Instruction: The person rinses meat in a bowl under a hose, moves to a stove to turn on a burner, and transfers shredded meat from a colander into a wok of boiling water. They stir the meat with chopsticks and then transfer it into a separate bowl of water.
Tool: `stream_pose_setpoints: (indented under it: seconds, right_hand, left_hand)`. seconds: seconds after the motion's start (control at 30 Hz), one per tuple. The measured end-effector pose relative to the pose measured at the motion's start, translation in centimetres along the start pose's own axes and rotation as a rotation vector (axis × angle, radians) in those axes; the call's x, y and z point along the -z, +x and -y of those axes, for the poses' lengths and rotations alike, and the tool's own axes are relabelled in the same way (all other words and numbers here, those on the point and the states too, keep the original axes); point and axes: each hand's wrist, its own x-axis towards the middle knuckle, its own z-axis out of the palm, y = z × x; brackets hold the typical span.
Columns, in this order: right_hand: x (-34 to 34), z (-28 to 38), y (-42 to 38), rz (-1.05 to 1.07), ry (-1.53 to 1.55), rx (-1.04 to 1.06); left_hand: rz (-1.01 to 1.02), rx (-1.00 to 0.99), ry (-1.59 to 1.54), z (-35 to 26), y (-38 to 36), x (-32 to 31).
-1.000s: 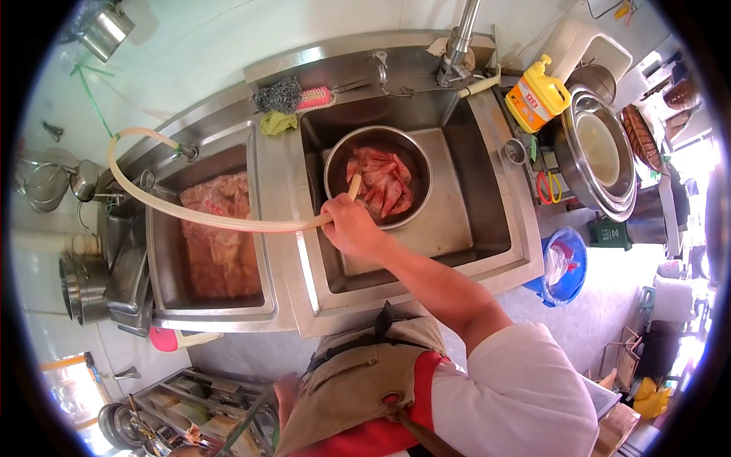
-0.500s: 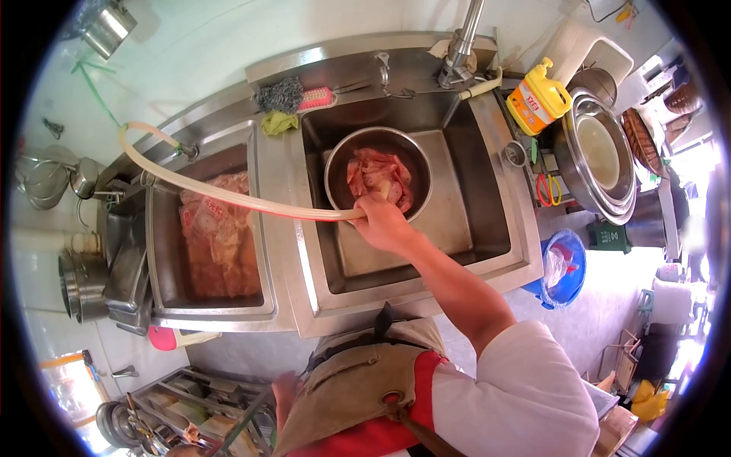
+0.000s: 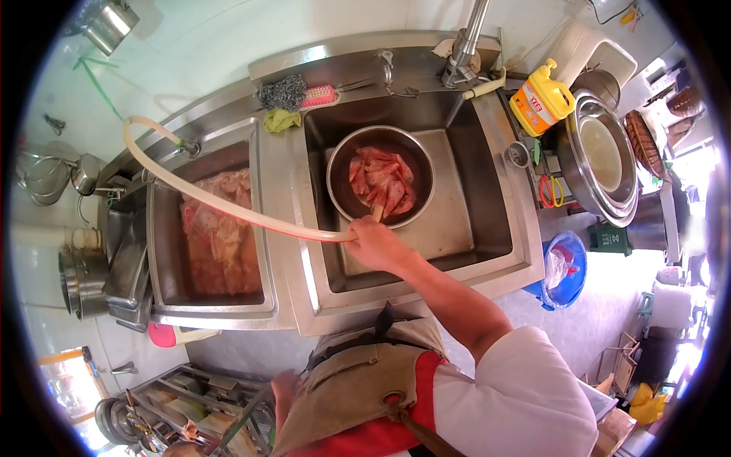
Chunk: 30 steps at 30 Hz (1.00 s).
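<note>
My right hand [image 3: 381, 245] is closed around a pale hose [image 3: 228, 210] with a red stripe, whose short end points into a round metal bowl [image 3: 333, 199]. Pieces of raw red meat [image 3: 381, 177] lie in the bowl, which sits in the right-hand sink [image 3: 457, 228]. From my hand the hose arcs left to a wall tap [image 3: 190, 147], above the left sink [image 3: 169, 286]. More raw meat [image 3: 221, 228] fills much of that left sink, in reddish liquid. Low beside the apron hangs my left hand [image 3: 284, 387], its fingers too indistinct to read.
A steel scourer [image 3: 282, 93], a pink brush [image 3: 318, 95] and a green cloth [image 3: 282, 120] lie on the back ledge. To the right stand a yellow jug [image 3: 542, 99], stacked metal basins [image 3: 586, 183] and a blue bin [image 3: 565, 283]. Metal trays [image 3: 128, 266] lean at the left.
My right hand has drawn back slightly toward me with the hose, from over the meat to the bowl's near rim. More of the meat in the bowl shows now.
</note>
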Motion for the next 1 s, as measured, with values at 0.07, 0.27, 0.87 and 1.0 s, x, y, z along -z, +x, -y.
stream_pose_setpoints:
  seconds: [0.07,0.27,0.87,1.0]
  right_hand:
    - [-0.1,0.8,0.1,-0.035,0.025,0.011]
    - [-1.1,2.1,1.2,-0.064,0.022,0.054]
    - [0.7,2.5,2.4,-0.090,-0.026,-0.022]
    - [0.1,1.0,1.8,-0.129,-0.067,-0.008]
  left_hand:
    - [0.028,0.044,-0.077,-1.4,0.3,1.0]
    - [-0.028,0.019,-0.117,-0.8,0.1,0.0]
    - [-0.047,0.037,-0.217,-4.8,-0.4,1.4]
    - [0.008,-0.145,0.119,-5.2,-0.2,1.7]
